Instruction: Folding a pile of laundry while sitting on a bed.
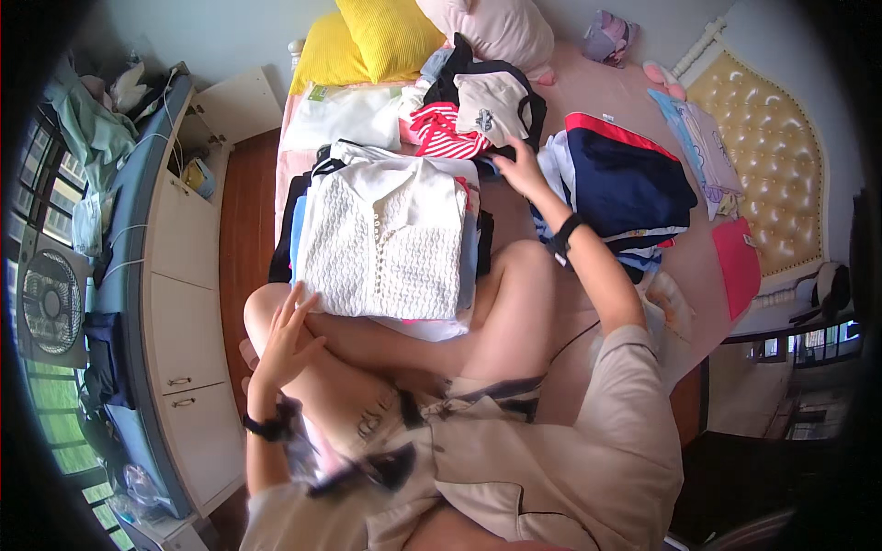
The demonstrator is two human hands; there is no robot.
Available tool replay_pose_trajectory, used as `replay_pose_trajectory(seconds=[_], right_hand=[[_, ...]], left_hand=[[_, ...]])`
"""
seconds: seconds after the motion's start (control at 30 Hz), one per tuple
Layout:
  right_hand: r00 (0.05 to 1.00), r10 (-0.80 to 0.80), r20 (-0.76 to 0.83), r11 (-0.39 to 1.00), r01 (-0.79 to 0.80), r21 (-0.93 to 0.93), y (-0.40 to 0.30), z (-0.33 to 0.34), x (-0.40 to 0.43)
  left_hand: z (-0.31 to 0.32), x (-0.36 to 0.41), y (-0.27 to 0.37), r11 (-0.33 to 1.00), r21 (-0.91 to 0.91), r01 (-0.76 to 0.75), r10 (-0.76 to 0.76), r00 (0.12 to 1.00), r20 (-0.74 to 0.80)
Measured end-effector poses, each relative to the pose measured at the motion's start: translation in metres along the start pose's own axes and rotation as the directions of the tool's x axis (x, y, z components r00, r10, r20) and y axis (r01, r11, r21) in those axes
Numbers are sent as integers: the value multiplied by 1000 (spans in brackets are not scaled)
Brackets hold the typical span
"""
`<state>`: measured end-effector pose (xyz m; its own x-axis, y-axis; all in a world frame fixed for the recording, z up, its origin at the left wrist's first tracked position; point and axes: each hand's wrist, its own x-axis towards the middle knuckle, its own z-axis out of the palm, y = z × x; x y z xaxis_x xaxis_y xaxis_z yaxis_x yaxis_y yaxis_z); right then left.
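Note:
On a stack of clothes in front of my crossed legs lies a white textured knit top (386, 241) with a collar and a beaded front edge. My left hand (286, 341) rests over my knee, its fingers spread at the top's near left corner. Beyond the stack my right hand (521, 169) reaches out, thumb and fingers apart. Its fingertips are at the lower edge of a beige garment (488, 107) with a dark print; whether they press on the cloth is hard to tell. Under that garment lie a red-and-white striped piece (444, 132) and black clothing (534, 113).
Folded navy clothing with a red band (623, 175) is piled at the right on the pink bedsheet (579, 76). Yellow cushions (393, 38), a pink pillow (493, 27) and white packaged cloth (344, 117) lie at the far side. Cabinets (186, 296) line the left; a tufted headboard (758, 151) stands right.

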<state>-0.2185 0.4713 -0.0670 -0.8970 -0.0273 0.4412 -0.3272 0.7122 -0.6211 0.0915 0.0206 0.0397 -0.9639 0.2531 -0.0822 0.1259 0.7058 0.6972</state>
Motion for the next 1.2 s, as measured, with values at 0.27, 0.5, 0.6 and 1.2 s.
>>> replay_pose_trajectory(seconds=[0.27, 0.5, 0.6, 1.2], right_hand=[[556, 773, 305, 391, -797, 461, 29, -1, 33], [708, 681, 188, 623, -694, 360, 47, 8, 39], [781, 622, 56, 659, -561, 501, 8, -2, 61], [908, -236, -347, -115, 328, 938, -302, -229, -58]], left_hand=[[-27, -21, 25, 976, -213, 48, -111, 948, -297], [-74, -35, 63, 877, -467, -114, -86, 918, -386], [-94, -54, 78, 560, -663, -496, 58, 823, -566], [-102, -82, 203, 545, 308, -780, 824, 429, -372]])
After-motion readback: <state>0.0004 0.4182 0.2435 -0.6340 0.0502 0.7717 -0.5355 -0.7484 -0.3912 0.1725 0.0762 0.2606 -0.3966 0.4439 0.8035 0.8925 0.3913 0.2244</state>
